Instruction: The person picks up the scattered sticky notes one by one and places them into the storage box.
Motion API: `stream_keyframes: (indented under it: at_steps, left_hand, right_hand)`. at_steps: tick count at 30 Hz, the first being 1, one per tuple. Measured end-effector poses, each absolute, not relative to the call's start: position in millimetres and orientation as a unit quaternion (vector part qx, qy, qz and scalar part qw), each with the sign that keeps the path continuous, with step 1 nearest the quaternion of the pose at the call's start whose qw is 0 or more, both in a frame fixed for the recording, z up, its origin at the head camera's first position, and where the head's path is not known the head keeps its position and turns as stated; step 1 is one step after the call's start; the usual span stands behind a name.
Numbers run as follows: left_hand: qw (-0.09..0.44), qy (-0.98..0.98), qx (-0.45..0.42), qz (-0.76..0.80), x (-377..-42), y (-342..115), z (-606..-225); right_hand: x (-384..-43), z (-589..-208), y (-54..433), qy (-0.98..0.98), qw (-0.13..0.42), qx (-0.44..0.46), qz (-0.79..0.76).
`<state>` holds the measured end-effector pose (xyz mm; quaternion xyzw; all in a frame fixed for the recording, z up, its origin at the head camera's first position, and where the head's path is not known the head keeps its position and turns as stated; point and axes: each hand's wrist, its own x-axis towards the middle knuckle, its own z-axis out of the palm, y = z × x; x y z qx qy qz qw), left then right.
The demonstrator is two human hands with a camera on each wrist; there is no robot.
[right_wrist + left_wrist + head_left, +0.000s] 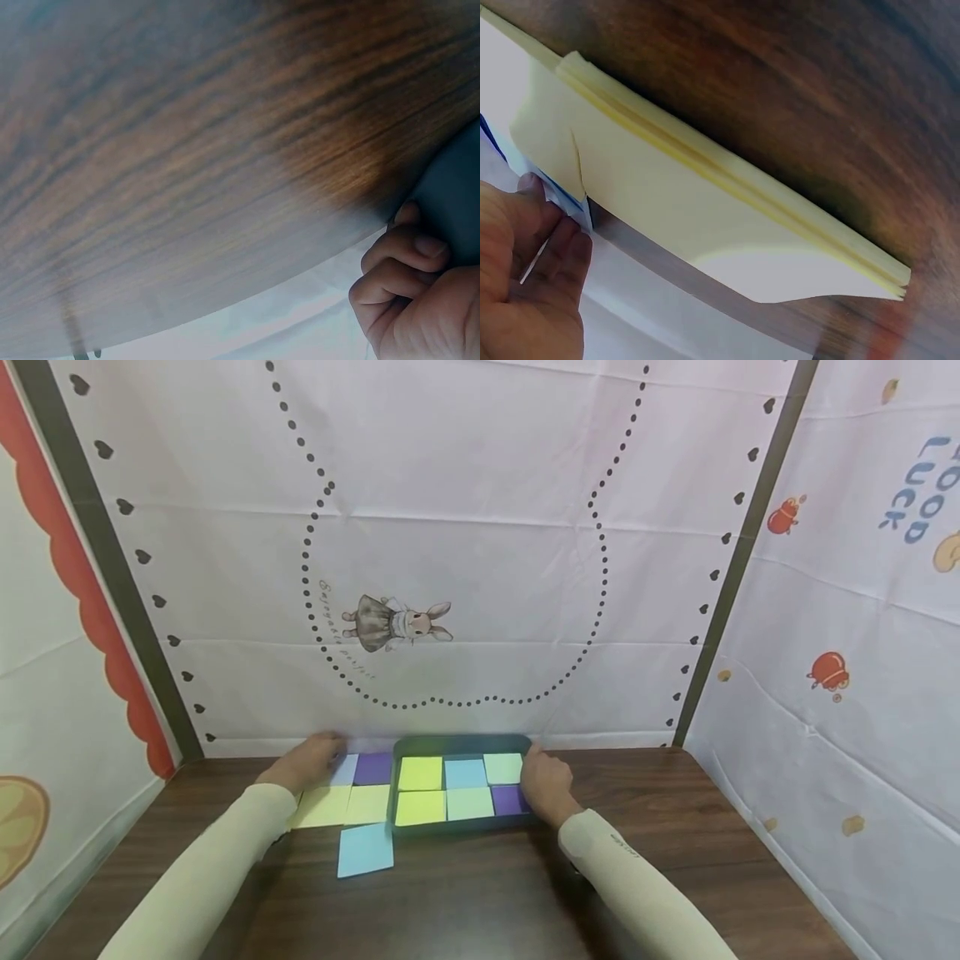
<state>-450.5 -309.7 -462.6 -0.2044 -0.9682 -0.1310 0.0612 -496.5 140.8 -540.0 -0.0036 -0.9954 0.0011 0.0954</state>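
Observation:
A dark tray [457,829] holds several square sticky note pads in yellow, blue, pale green and purple. My right hand [549,779] grips its right end, fingers curled round the rim in the right wrist view [420,300]. Left of the tray lie a lavender sticky note pad [346,769], a purple pad [373,768] and two pale yellow pads [327,806]. My left hand [303,763] pinches the lavender pad's outer edge between thumb and fingers, as the left wrist view [532,262] shows. Nearer to me, a light blue pad [365,850] lies slightly askew.
The dark wooden table [465,902] ends at a white cloth wall [480,577] printed with a rabbit, just behind the tray. More printed cloth [847,760] stands along the right side, and a red-edged cloth [45,710] along the left.

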Motion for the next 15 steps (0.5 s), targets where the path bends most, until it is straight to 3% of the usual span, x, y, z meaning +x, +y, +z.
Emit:
stream_keyframes:
  at_steps: [11,15]
  left_hand:
    - [0.041,-0.969,-0.205,-0.135,-445.0,-306.0,-454.1]
    - [0.058,-0.964,-0.217,-0.143,-462.9,-317.7,-469.6]
  right_hand:
    - [-462.4,-501.0,128.6,-0.997,0.076,-0.018,0.027]
    - [-478.9,-522.5,133.3,-0.995,0.099,-0.013,0.018]
